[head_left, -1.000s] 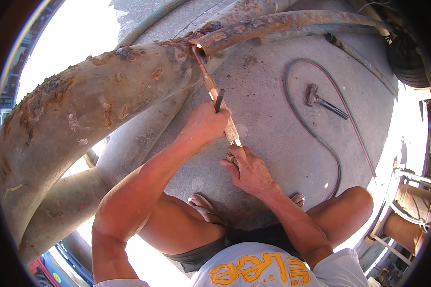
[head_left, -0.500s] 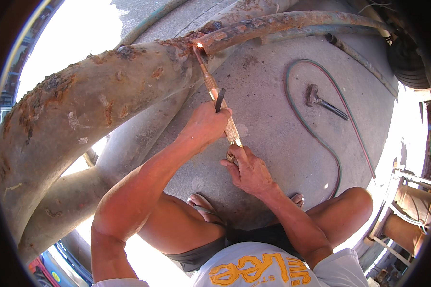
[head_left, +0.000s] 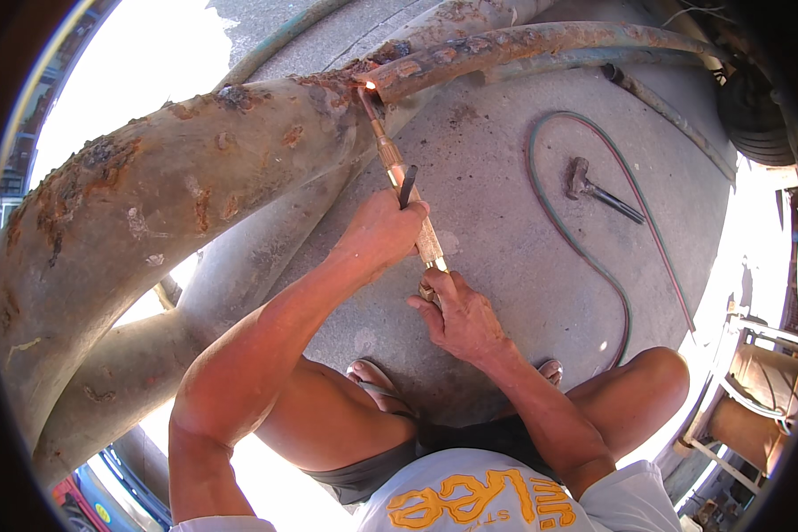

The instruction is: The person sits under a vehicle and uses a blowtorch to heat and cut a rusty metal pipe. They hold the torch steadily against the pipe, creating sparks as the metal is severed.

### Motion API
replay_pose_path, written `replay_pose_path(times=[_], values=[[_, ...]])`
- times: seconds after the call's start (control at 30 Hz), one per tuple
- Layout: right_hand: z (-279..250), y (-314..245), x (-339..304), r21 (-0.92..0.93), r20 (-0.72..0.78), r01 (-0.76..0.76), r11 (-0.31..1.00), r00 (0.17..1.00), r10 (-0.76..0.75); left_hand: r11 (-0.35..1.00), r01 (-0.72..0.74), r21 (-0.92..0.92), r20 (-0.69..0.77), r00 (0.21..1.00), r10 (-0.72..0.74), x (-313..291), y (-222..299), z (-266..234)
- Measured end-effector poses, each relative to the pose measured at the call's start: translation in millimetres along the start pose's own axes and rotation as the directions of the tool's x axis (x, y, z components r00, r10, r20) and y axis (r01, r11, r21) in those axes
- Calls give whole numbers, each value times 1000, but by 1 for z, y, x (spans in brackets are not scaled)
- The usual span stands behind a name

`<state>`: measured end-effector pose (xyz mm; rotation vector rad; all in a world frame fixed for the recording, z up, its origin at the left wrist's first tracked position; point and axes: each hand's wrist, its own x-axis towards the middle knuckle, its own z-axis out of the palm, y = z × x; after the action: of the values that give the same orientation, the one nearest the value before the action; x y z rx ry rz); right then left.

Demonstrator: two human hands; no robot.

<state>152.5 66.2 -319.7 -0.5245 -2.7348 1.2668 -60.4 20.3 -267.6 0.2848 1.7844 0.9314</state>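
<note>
A brass-coloured cutting torch (head_left: 429, 241) points away from me, its tip against a rusty joint where a thinner brown pipe (head_left: 496, 46) meets a thick grey, rust-flaked pipe (head_left: 266, 146). A bright orange-white glow (head_left: 370, 85) shows at that spot. My left hand (head_left: 384, 226) is wrapped round the torch's body, just below a black lever (head_left: 408, 186). Closer to me, my right hand (head_left: 464, 319) grips the valve end of the torch, its thumb and fingers closed at a brass knob. Part of the torch is hidden under the fingers.
On the concrete floor (head_left: 479, 177) to the right lies a hammer (head_left: 598, 189) inside a loop of red and green hose (head_left: 537, 182). A narrow pipe (head_left: 669, 118) lies farther right. Tyres (head_left: 758, 124) stand at the far right, a metal frame (head_left: 745, 408) at the lower right.
</note>
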Motion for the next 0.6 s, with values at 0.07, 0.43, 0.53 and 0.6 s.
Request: replay_pose_path(times=[0.07, 0.43, 0.53, 0.6], values=[[0, -1, 0, 2, 9, -14, 1000, 1000, 14, 1000, 1, 8, 10, 1000, -1, 0, 0, 0], [0, 0, 1, -2, 17, -13, 1000, 1000, 13, 1000, -28, 12, -53, 998, 29, 5, -7, 2], [0, 0, 1, 4, 2, -1, 1000, 1000, 1, 999, -41, 17, -80, 996, 42, 6, -11, 4], [0, 0, 1, 4, 5, -5, 1000, 1000, 5, 999, -40, 25, -81, 996, 42, 6, -12, 4]])
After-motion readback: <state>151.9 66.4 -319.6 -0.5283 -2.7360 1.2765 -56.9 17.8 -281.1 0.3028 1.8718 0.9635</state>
